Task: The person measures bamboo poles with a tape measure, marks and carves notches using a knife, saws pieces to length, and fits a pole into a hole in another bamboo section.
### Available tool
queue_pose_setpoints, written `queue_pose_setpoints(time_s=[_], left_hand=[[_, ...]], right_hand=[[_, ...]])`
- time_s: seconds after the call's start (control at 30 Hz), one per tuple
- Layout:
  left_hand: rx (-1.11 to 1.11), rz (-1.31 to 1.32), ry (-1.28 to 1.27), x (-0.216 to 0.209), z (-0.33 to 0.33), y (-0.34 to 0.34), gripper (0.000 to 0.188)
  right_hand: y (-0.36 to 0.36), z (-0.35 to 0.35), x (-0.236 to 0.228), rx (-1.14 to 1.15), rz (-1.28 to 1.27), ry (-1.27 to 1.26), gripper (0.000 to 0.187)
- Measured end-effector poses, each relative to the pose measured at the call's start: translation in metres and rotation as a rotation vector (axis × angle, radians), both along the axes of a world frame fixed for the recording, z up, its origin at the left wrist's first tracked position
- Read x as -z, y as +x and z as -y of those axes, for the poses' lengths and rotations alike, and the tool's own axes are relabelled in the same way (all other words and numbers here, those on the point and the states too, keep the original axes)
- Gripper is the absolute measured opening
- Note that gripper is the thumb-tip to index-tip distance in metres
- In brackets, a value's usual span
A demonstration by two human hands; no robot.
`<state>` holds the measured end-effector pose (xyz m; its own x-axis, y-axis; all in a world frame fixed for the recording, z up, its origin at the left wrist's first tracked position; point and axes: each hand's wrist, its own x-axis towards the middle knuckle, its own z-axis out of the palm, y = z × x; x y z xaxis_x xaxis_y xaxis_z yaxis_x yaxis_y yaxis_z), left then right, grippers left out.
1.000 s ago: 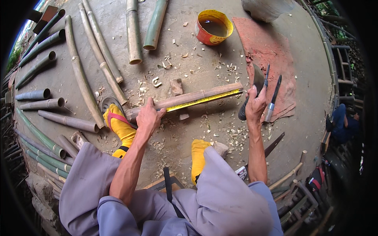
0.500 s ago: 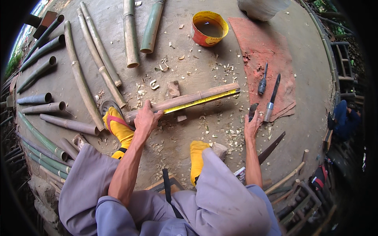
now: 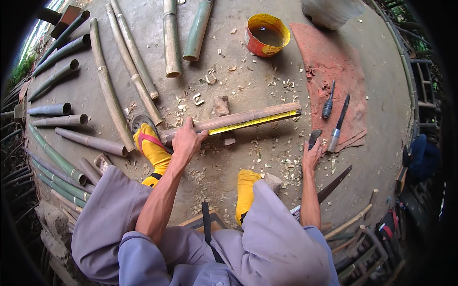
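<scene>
My left hand (image 3: 188,140) presses on the near end of a brown bamboo piece (image 3: 248,115), its fingers wrapped over it. A yellow tape measure blade (image 3: 257,123) lies stretched along the bamboo's near side, and the same hand holds its left end. The bamboo rests across a small wooden block (image 3: 221,106). Down at the right, my right hand (image 3: 311,156) has its fingers closed round a short dark tool (image 3: 315,137), its kind unclear. Beside it, on a red cloth (image 3: 329,57), lie a knife (image 3: 339,121) and a dark-handled pointed tool (image 3: 328,104).
A red-and-yellow tub (image 3: 267,35) of liquid stands at the far side. Several bamboo poles (image 3: 107,86) lie to the left. A saw blade (image 3: 334,183) lies near my right forearm. Wood chips (image 3: 281,174) litter the ground. My yellow-socked foot (image 3: 155,148) is by the bamboo's left end.
The whole view has shifted, so things sit farther right in the picture. My left hand stays on the bamboo and tape; my right hand stays at the dark tool.
</scene>
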<state>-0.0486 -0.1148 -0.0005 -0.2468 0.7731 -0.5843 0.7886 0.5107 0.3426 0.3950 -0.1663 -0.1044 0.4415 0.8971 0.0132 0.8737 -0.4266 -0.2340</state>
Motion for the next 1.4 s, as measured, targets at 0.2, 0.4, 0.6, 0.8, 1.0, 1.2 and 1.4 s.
queue_pose_setpoints(time_s=[0.2,0.4,0.6,0.8,1.0,1.2,1.4], left_hand=[[-0.015,0.002,-0.006,-0.001,0.000,0.000,0.047],[-0.011,0.001,0.014,0.000,0.002,-0.002,0.047],[-0.014,0.015,0.012,-0.001,0.003,-0.003,0.049],[0.001,0.017,0.012,-0.002,0.002,0.000,0.050],[-0.030,0.001,-0.021,-0.003,0.003,-0.003,0.050],[-0.012,0.014,-0.011,-0.007,0.000,0.001,0.048],[-0.012,0.010,-0.001,0.000,0.002,-0.002,0.048]], right_hand=[[-0.008,-0.003,-0.004,0.074,-0.052,-0.026,0.061],[-0.012,-0.002,-0.006,0.085,-0.040,-0.045,0.062],[-0.034,0.000,-0.032,0.031,0.045,0.093,0.057],[-0.082,-0.011,-0.095,0.059,-0.531,0.253,0.032],[-0.140,-0.025,-0.238,-0.503,-0.967,0.668,0.027],[-0.170,-0.033,-0.339,-1.182,-0.872,1.258,0.028],[-0.197,-0.032,-0.356,-1.342,-0.719,1.164,0.037]])
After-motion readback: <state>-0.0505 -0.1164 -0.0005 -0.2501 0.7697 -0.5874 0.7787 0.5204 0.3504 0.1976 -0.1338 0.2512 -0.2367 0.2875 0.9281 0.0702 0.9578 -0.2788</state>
